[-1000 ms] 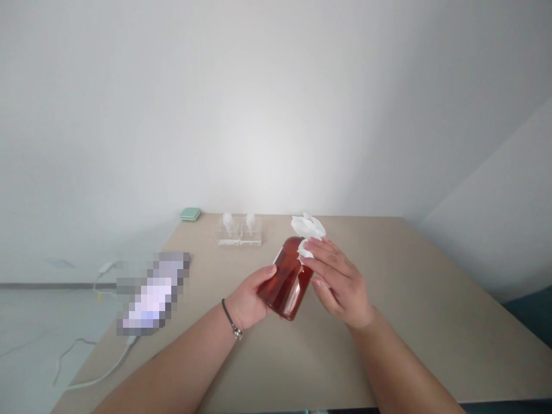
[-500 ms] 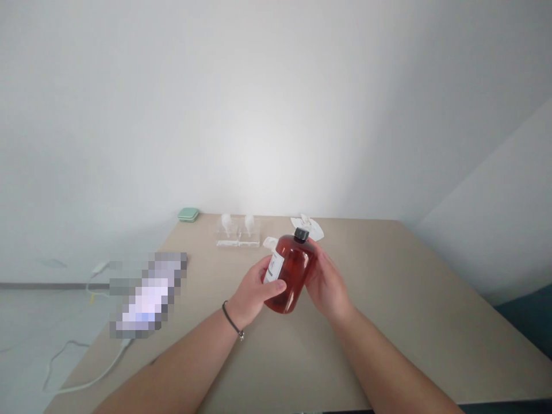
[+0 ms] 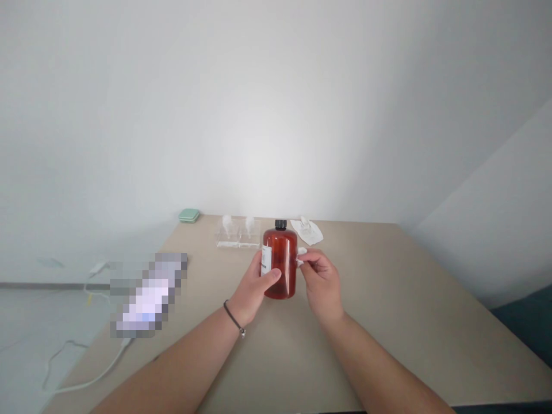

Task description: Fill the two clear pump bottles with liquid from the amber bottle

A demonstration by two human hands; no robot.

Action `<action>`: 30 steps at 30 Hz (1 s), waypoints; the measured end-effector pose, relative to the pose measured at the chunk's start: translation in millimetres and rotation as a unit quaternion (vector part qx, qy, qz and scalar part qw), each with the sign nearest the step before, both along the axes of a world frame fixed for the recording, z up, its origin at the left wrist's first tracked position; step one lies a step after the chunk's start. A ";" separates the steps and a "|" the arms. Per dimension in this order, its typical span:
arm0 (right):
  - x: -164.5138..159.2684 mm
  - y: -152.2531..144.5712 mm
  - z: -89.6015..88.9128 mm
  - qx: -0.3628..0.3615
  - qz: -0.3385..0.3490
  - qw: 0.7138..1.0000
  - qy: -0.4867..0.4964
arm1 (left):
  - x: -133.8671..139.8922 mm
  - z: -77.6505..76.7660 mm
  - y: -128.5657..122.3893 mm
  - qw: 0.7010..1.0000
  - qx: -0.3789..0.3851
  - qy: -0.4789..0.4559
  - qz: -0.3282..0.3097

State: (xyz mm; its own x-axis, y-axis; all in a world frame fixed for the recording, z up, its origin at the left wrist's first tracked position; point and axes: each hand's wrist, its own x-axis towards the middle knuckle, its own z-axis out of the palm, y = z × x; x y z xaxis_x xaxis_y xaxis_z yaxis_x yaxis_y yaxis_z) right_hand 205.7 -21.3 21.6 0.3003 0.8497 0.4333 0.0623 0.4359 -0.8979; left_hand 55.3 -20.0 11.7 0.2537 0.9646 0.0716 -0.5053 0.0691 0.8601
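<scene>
My left hand (image 3: 254,287) is wrapped round the left side of an amber-brown bottle (image 3: 282,259). The bottle stands upright, its black cap (image 3: 280,224) on and a white label (image 3: 266,260) facing left. Its thumb lies across the front, just past the label. On the other side, my right hand (image 3: 321,282) is closed, thumb and forefinger pinching a small crumpled white tissue (image 3: 301,251) against or close to the bottle's right side. How far the tissue reaches behind the bottle is hidden.
A clear two-part holder (image 3: 238,244) with white tufts stands behind the bottle to the left. A crumpled white sheet (image 3: 313,233) lies at the back. A green case (image 3: 188,215) sits at the far left corner, and a blurred-out phone (image 3: 146,299) with a white cable (image 3: 101,376) is at left.
The bottle has shifted left and turned from tilted to upright. My right hand has come off its side and now pinches white tissue there. My left hand keeps its hold.
</scene>
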 end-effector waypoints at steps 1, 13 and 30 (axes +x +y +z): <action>0.9 -1.2 1.0 0.017 -0.002 1.000 -0.001 | 0.6 1.2 -0.7 1.000 0.000 0.007 0.002; 11.7 -13.4 18.6 0.221 -0.036 0.905 -0.362 | 7.0 -2.7 -8.7 0.993 -0.001 0.002 -0.115; -14.0 -21.4 -2.3 0.078 0.096 0.985 -0.118 | 7.7 11.2 -15.7 0.997 0.074 0.010 -0.029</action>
State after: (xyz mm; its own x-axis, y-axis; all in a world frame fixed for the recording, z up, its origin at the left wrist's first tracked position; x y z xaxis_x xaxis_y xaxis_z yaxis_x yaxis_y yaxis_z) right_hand 191.7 -42.8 19.3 0.0151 0.7981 0.6023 0.1634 0.5923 -0.7890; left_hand 63.0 -35.7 22.9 0.3123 0.9275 0.2056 -0.4871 -0.0295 0.8729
